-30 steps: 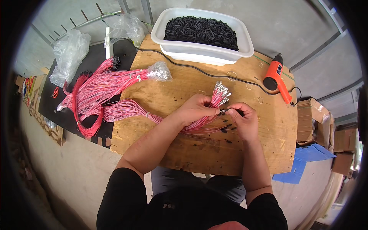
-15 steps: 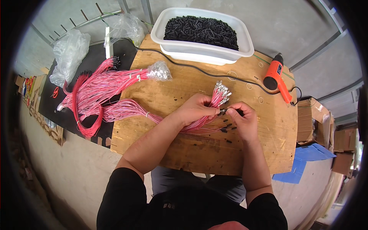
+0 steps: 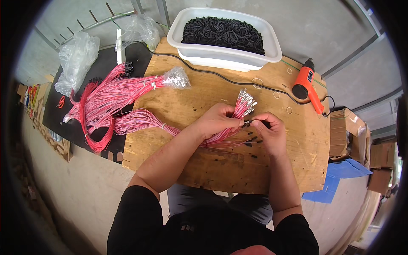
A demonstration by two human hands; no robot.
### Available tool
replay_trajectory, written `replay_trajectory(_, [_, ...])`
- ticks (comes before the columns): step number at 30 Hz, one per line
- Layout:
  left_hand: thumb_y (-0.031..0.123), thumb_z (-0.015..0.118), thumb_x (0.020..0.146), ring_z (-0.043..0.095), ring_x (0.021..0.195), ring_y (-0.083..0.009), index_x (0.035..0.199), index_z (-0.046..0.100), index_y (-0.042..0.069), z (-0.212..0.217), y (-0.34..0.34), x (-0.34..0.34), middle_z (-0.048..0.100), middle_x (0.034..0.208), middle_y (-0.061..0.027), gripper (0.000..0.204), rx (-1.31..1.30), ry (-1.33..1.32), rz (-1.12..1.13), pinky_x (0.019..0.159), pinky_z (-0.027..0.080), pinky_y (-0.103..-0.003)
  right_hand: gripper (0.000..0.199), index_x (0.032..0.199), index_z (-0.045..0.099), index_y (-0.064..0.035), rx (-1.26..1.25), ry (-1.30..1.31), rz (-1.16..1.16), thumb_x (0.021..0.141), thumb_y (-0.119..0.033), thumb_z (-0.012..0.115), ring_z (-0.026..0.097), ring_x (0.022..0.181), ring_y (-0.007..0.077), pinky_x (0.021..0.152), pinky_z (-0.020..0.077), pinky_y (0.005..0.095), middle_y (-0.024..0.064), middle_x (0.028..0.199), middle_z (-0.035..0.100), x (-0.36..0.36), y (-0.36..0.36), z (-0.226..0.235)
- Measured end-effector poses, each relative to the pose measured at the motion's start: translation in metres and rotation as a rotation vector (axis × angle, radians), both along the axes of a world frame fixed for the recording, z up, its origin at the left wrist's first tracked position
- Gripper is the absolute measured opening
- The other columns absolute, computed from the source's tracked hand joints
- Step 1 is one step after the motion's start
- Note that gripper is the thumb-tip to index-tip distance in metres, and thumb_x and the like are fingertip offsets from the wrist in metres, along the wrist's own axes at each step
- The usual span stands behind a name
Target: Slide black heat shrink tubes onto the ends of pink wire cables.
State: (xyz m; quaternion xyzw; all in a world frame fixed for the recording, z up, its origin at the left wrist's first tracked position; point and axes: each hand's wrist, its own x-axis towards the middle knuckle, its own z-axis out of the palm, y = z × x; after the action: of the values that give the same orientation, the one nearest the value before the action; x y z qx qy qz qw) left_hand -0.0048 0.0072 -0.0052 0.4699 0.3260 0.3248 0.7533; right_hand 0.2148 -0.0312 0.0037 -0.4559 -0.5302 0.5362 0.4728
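Observation:
My left hand [image 3: 218, 121] is closed around a bundle of pink and red wires [image 3: 241, 111], whose silvery metal terminals fan out above the fingers. Its thumb and forefinger pinch one wire end, turned toward the other hand. Against that end, the closed fingertips of my right hand [image 3: 271, 131] hold a small black sleeve [image 3: 247, 122], mostly hidden by the fingers. The two hands' fingertips nearly meet. Several loose black sleeves [image 3: 254, 139] lie on the wooden table just below them. The bundle runs left under my forearm to a long tied hank [image 3: 142, 122].
A white tub [image 3: 221, 63] full of short black sleeves stands at the back. An orange heat gun [image 3: 305, 83] lies at the right, its black cord [image 3: 212, 76] crossing the table. More pink wire bundles [image 3: 114, 95] and clear plastic bags [image 3: 78, 61] lie at the left.

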Motion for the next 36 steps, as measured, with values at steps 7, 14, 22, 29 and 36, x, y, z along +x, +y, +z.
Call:
replay_trajectory(7, [0.008,0.073,0.086,0.057,0.067,-0.007,0.093,0.068,0.001,0.0,0.0,-0.001,0.063,0.076,-0.0015,0.011,0.004,0.004,-0.009,0.06,0.044,-0.022,0.005,0.096,0.068,-0.0002,-0.007,-0.003,0.01,0.093,-0.003,0.07,0.057,0.083,0.006,0.077,0.0474,0.0221,-0.0004,0.089,0.067,-0.001,0.0,0.0])
replay_trajectory(14, [0.006,0.074,0.086,0.061,0.07,-0.0098,0.096,0.069,-0.001,-0.002,0.002,-0.001,0.067,0.079,-0.0046,0.013,0.007,-0.007,-0.013,0.064,0.048,-0.023,0.004,0.096,0.068,-0.0003,0.001,-0.01,0.014,0.093,-0.003,0.069,0.057,0.082,0.0059,0.076,0.0468,0.0219,-0.0009,0.088,0.067,0.0,0.001,-0.001])
replay_trajectory(22, [0.005,0.073,0.089,0.063,0.069,-0.0119,0.093,0.068,-0.003,-0.006,0.004,-0.003,0.068,0.08,-0.0069,0.011,0.015,-0.051,-0.009,0.063,0.051,-0.025,0.006,0.098,0.068,-0.0019,-0.103,0.053,-0.021,0.094,-0.006,0.068,0.053,0.071,0.0032,0.063,0.0417,0.0177,0.0009,0.086,0.068,0.001,0.002,-0.002])
replay_trajectory(29, [0.004,0.072,0.089,0.063,0.071,-0.0115,0.094,0.068,-0.003,-0.003,0.004,-0.002,0.067,0.079,-0.0064,0.01,0.047,-0.044,-0.025,0.065,0.051,-0.025,0.014,0.102,0.066,-0.001,-0.323,0.416,0.061,0.097,-0.014,0.065,0.049,0.06,0.0057,0.05,0.0341,0.0179,0.0084,0.086,0.071,0.009,0.007,0.003])
replay_trajectory(36, [0.004,0.072,0.089,0.064,0.074,-0.0114,0.095,0.068,-0.003,-0.002,0.004,-0.003,0.068,0.082,-0.0064,0.011,0.034,-0.03,-0.055,0.068,0.052,-0.024,0.014,0.1,0.065,-0.0011,-0.405,0.517,0.117,0.096,-0.015,0.067,0.046,0.058,0.0054,0.048,0.0328,0.0182,0.0093,0.086,0.071,0.009,0.007,0.0])
